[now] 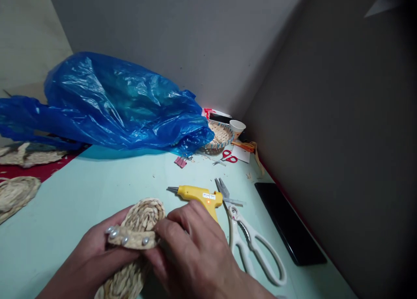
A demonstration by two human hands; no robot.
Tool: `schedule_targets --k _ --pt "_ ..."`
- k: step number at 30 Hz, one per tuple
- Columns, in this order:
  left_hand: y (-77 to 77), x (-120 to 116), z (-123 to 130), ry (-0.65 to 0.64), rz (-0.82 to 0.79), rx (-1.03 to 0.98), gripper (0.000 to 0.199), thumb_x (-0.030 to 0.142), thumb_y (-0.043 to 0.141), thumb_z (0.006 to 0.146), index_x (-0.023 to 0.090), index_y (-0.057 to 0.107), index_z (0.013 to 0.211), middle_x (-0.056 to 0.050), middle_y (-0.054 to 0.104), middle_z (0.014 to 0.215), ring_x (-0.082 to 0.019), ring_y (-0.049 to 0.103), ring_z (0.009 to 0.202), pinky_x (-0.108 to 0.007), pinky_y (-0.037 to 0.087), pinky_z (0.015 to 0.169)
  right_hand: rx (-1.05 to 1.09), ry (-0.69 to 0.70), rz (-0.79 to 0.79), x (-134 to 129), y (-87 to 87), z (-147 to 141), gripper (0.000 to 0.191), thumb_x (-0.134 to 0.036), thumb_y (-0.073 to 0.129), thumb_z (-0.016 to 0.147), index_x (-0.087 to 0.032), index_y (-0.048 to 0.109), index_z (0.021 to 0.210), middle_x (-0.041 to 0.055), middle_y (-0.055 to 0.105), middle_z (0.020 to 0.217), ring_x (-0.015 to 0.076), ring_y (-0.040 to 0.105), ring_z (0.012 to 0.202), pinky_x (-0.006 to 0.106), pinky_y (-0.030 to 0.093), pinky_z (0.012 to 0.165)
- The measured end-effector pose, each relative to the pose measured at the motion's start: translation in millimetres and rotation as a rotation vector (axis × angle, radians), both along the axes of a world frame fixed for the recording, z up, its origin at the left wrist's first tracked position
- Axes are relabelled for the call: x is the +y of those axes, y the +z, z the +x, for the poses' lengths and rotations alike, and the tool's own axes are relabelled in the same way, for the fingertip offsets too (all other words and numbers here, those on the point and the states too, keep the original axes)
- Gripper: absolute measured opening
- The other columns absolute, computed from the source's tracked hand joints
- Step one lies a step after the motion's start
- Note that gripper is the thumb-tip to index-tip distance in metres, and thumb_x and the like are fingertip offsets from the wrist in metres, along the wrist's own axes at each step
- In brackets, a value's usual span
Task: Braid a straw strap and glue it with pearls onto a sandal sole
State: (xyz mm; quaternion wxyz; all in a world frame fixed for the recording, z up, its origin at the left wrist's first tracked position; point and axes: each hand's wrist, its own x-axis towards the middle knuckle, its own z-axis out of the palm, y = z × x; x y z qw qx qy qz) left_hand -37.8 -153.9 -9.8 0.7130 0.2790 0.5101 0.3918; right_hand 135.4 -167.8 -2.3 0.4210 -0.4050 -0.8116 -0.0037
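A woven straw slipper (146, 214) with a braided sole is held low in the centre-left of the view. Across it runs a straw strap (135, 240) dotted with several pearl beads. My left hand (94, 251) is wrapped round the slipper's left side, its thumb below the strap. My right hand (195, 247) grips the strap's right end, fingers closed; the fingertips are partly hidden. Just beyond my right hand lies a yellow glue gun (195, 194) with a small orange light on.
White-handled scissors (247, 238) and a black tablet (289, 223) lie to the right. Farther back are a blue plastic bag (124, 103), a basket (221, 134), a paper cup (237, 127), red scissors (230, 156) and a pink clip (180, 161). More woven pieces (18, 194) lie left.
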Motion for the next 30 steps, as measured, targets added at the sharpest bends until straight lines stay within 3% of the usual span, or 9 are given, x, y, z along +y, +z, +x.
schedule_targets --k 4,10,17,24,30 --pt "0.5 0.0 -1.3 0.031 0.002 0.078 0.076 0.028 0.093 0.05 0.028 0.068 0.122 0.0 0.083 0.11 -0.033 0.074 0.11 -0.03 0.063 0.08 0.152 0.027 -0.103 -2.9 1.7 -0.7 0.024 -0.03 0.055 0.102 -0.013 0.069 0.091 0.0089 0.068 0.078 0.0196 0.059 0.069 0.032 0.051 0.061" --pt "-0.8 -2.5 0.2 0.065 -0.002 0.059 0.073 0.035 0.096 0.047 0.027 0.072 0.116 -0.001 0.084 0.099 -0.032 0.077 0.098 -0.028 0.062 0.073 0.294 0.013 -0.195 -4.5 -5.7 -3.7 0.01 -0.024 0.068 0.094 -0.017 0.07 0.101 0.0053 0.071 0.082 0.0186 0.067 0.073 0.029 0.054 0.065" --pt "-1.0 -2.3 0.6 0.037 0.059 0.098 0.052 0.035 0.093 0.055 0.029 0.073 0.102 0.006 0.082 0.085 -0.023 0.075 0.085 -0.023 0.06 0.071 0.383 -0.021 -0.18 -7.9 -15.8 -10.0 0.01 -0.027 0.066 0.097 -0.018 0.07 0.1 0.0046 0.072 0.081 0.0194 0.067 0.072 0.032 0.054 0.068" --pt "-1.2 -4.2 -1.2 0.012 0.077 0.228 0.066 0.039 0.088 0.06 0.027 0.067 0.122 0.002 0.083 0.094 -0.025 0.076 0.092 -0.023 0.059 0.078 0.437 -0.076 -0.307 -11.8 -16.3 -12.2 0.011 -0.03 0.067 0.096 -0.021 0.072 0.094 0.0034 0.073 0.08 0.0201 0.068 0.073 0.032 0.053 0.066" --pt "-5.1 -0.4 1.4 0.025 0.031 -0.015 0.084 0.021 0.089 0.06 0.031 0.058 0.137 -0.002 0.081 0.115 -0.031 0.074 0.109 -0.029 0.061 0.074 0.255 0.028 -0.219 -7.3 -7.7 -3.0 0.014 -0.025 0.063 0.099 -0.015 0.066 0.108 0.0077 0.071 0.091 0.022 0.067 0.084 0.036 0.056 0.075"
